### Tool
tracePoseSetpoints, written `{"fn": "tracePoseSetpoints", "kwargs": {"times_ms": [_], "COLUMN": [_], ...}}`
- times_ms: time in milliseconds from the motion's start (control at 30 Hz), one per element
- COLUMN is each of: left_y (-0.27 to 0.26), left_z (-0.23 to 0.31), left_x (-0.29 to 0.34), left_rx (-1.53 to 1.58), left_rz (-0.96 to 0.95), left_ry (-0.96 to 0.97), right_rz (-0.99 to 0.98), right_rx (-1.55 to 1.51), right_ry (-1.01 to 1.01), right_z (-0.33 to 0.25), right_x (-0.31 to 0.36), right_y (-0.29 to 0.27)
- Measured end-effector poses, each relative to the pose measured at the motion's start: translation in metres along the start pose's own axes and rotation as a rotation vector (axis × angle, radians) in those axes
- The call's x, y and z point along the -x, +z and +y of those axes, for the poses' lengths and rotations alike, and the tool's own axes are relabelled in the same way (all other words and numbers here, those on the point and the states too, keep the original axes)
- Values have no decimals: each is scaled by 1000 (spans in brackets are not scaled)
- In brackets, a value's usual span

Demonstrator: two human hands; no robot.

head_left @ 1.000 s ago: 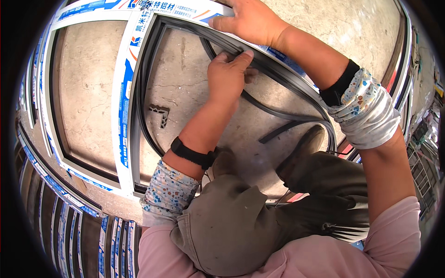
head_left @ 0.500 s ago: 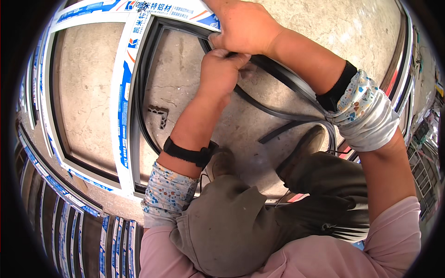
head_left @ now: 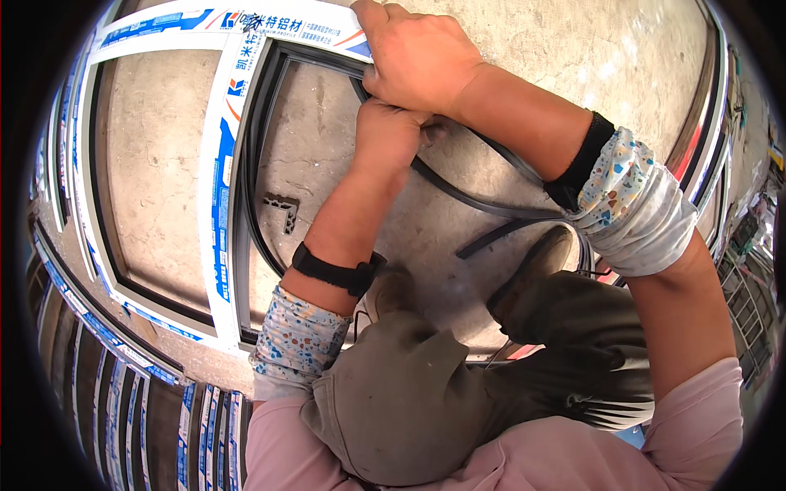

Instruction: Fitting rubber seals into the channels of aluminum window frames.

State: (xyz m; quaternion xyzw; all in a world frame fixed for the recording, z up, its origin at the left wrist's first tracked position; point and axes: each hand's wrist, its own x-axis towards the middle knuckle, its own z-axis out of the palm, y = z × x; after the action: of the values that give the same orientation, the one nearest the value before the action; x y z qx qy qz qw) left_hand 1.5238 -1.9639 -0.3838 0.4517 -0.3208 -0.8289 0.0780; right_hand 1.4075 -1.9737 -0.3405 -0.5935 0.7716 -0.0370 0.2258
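Observation:
A window frame (head_left: 211, 180) in white and blue protective film lies on the floor in front of me. My right hand (head_left: 422, 61) is wrapped over its far bar, thumb at the inner edge and fingers across the top. Just below it, my left hand (head_left: 386, 137) is closed on a black rubber sealing strip (head_left: 467, 199), its fingertips partly hidden. The strip loops rightward from the hands, passing under my right forearm. More black strip runs along the inside of the frame at the left. Where the hands meet, the strip's exact seating is hidden.
A dark L-shaped corner bracket (head_left: 282, 211) lies on the concrete inside the frame. My shoes (head_left: 536, 266) are close to the strip's loose end. Several film-wrapped profiles (head_left: 164, 417) lie at the lower left, and a metal rack (head_left: 745, 315) is at the far right.
Both hands have shifted slightly, the right one a little left and nearer, the left one a little nearer. The strip's loop under the right forearm has moved with them.

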Motion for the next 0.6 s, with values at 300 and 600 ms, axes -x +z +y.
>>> {"fn": "tracePoseSetpoints", "kwargs": {"times_ms": [300,600], "left_y": [2,1], "left_z": [1,4], "left_x": [4,2], "left_rx": [37,30], "left_rz": [-13,-41], "left_ry": [21,5], "right_rz": [144,139], "right_rx": [49,71], "right_ry": [-91,-89], "right_z": [-15,-22], "right_x": [-16,-33], "right_y": [-2,-1]}}
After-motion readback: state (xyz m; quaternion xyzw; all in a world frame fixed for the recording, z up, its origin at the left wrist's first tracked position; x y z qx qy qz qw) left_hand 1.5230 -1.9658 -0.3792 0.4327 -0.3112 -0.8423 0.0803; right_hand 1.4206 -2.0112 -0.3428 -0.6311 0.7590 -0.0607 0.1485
